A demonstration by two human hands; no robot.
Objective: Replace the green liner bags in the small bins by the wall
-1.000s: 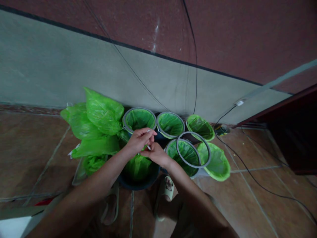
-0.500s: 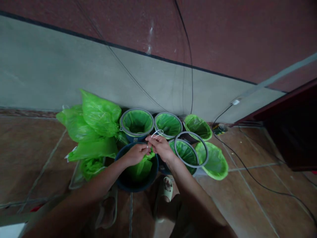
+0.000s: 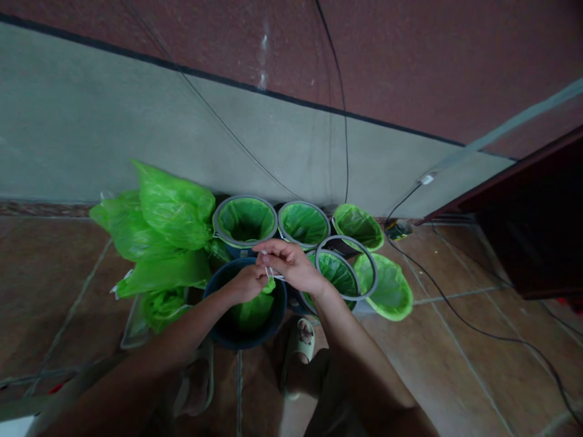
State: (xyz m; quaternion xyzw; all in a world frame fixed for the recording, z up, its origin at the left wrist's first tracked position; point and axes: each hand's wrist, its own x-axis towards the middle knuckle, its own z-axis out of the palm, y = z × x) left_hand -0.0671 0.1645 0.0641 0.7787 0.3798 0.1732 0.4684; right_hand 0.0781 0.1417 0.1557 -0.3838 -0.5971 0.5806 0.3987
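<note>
While pinching white drawstrings (image 3: 272,271) over green bag (image 3: 252,309) in dark bucket (image 3: 220,325), left hand (image 3: 243,283) lowered, right hand (image 3: 291,266) raised since before: tying underway.

The white drawstring (image 3: 272,272) pinched between the hands is too thin to trace; the fingers cover most of it. The left hand (image 3: 243,283) hides the gathered neck of the green bag (image 3: 252,309) below it. Both forearms leave the lower edge. Beyond the right hand (image 3: 291,264), a loose grey ring (image 3: 347,267) partly masks two bins.
</note>
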